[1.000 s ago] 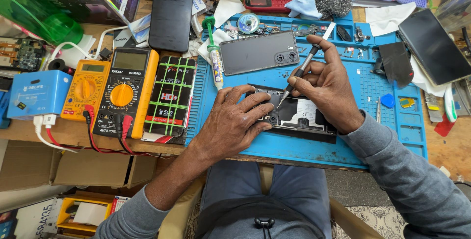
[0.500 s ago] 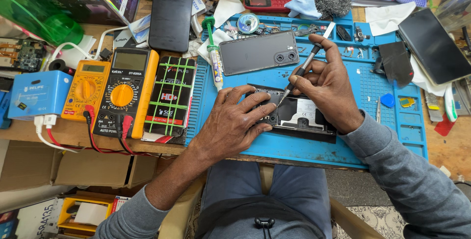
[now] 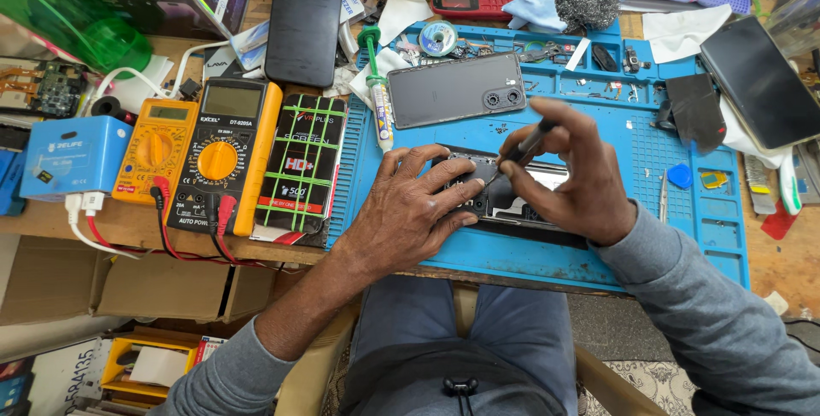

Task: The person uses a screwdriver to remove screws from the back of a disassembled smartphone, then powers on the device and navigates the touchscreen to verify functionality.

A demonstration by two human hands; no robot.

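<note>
I'm working over the blue mat (image 3: 598, 249), with a grey phone back (image 3: 457, 89) lying just beyond my grip. My left hand (image 3: 410, 211) is pressing flat on the opened phone (image 3: 538, 198), fingers spread (pinning, not clasping). My right hand (image 3: 568, 181) is pinching a thin screwdriver (image 3: 517, 149), tip down on it.

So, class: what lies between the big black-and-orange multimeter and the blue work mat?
In the head view, a black packet with green grid lines lies between the multimeter and the blue mat.
</note>
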